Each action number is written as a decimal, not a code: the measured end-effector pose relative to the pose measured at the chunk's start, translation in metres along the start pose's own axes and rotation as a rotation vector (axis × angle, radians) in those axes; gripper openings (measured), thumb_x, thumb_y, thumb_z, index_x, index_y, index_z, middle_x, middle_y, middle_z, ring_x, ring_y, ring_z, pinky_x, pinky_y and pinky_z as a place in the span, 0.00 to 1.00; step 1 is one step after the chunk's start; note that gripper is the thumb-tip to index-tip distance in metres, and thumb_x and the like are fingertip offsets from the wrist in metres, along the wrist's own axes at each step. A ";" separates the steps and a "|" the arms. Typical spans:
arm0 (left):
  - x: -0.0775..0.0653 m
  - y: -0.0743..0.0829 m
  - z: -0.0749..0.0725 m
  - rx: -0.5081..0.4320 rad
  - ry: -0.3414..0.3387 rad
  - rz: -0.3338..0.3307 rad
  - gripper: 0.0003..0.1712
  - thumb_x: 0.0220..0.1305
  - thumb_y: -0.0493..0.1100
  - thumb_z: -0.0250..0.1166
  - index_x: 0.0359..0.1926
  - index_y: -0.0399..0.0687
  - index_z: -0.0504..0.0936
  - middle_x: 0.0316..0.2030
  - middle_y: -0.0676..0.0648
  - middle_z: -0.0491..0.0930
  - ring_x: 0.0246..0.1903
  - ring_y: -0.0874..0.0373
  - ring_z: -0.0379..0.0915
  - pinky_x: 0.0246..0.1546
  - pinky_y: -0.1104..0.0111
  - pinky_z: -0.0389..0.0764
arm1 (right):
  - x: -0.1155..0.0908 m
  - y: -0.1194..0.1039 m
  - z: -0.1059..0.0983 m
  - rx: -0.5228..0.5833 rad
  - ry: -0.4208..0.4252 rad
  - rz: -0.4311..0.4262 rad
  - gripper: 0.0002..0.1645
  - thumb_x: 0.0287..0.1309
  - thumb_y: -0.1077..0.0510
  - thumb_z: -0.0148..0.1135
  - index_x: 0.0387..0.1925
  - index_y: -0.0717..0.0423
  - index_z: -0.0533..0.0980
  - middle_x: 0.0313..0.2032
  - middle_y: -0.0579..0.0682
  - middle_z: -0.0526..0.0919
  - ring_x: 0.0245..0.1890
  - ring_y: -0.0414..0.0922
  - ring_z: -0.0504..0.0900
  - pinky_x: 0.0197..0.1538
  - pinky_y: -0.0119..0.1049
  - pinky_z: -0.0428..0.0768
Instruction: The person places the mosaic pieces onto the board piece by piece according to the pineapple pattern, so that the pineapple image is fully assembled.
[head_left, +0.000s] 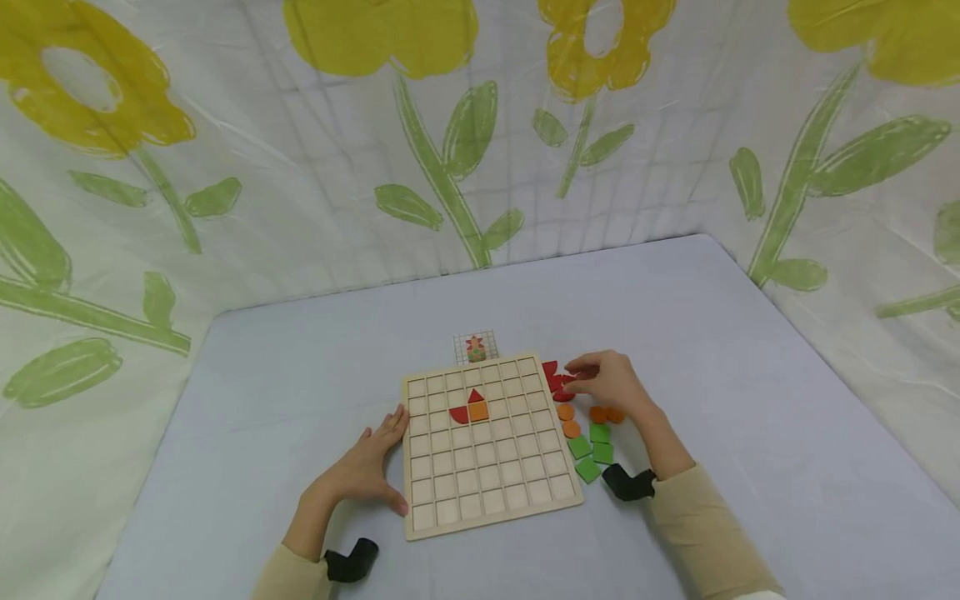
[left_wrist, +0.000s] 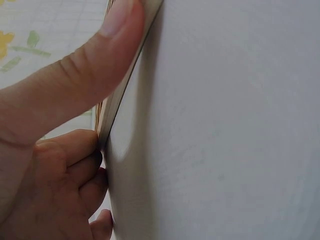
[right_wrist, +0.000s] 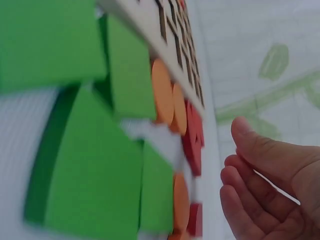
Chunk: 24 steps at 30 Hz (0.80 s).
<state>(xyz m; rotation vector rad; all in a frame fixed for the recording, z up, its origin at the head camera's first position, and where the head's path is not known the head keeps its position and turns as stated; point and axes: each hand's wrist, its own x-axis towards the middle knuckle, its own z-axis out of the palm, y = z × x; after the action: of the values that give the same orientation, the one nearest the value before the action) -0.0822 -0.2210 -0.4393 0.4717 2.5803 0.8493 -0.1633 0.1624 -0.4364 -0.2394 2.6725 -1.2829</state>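
Note:
A square wooden grid board (head_left: pixel 489 477) lies on the table. My left hand (head_left: pixel 365 467) rests along its left edge, thumb near the front corner and fingers farther back; the left wrist view shows the thumb (left_wrist: pixel 95 65) against the rim. On the grid sit an orange square (head_left: pixel 478 411), a red triangle (head_left: pixel 475 396) above it and a red quarter-circle (head_left: pixel 459 414) to its left. My right hand (head_left: pixel 611 385) is over several red pieces (head_left: pixel 552 379) at the board's right edge. Its fingers are loosely bent, and nothing shows between them in the right wrist view.
Several orange discs (head_left: pixel 566 412) and green squares (head_left: pixel 602 453) lie right of the board, in front of the red pieces. Behind the board is a small picture card (head_left: pixel 476 348) with a gridded pattern. A flowered cloth (head_left: pixel 337 167) hangs behind the table.

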 end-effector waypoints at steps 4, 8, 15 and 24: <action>0.000 0.000 0.000 0.013 0.003 -0.002 0.78 0.24 0.48 0.85 0.72 0.27 0.47 0.73 0.32 0.42 0.71 0.33 0.39 0.69 0.40 0.38 | -0.006 0.014 -0.008 -0.013 0.028 0.045 0.18 0.53 0.61 0.71 0.46 0.65 0.82 0.42 0.58 0.85 0.39 0.51 0.81 0.40 0.39 0.83; 0.000 -0.001 0.001 0.013 0.005 -0.001 0.78 0.24 0.47 0.85 0.72 0.27 0.47 0.73 0.32 0.42 0.71 0.33 0.39 0.68 0.40 0.38 | -0.011 0.025 -0.013 -0.034 0.054 0.061 0.19 0.53 0.62 0.71 0.46 0.67 0.81 0.41 0.60 0.85 0.38 0.51 0.82 0.41 0.41 0.83; 0.000 -0.001 0.001 0.005 0.005 -0.001 0.78 0.24 0.47 0.86 0.72 0.27 0.47 0.73 0.32 0.42 0.71 0.33 0.39 0.68 0.40 0.38 | -0.015 0.030 -0.016 -0.035 0.102 0.078 0.21 0.51 0.62 0.72 0.47 0.69 0.80 0.41 0.62 0.85 0.40 0.54 0.83 0.46 0.47 0.82; 0.000 -0.001 0.001 -0.007 0.007 0.003 0.78 0.24 0.47 0.86 0.72 0.27 0.47 0.73 0.32 0.42 0.71 0.33 0.38 0.69 0.40 0.37 | -0.016 0.030 -0.016 -0.106 0.085 0.107 0.22 0.48 0.62 0.74 0.46 0.68 0.81 0.43 0.62 0.83 0.43 0.56 0.79 0.49 0.49 0.80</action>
<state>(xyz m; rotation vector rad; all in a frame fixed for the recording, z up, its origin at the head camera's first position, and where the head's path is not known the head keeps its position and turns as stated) -0.0817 -0.2214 -0.4403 0.4717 2.5825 0.8627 -0.1535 0.1966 -0.4488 -0.0557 2.7857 -1.1474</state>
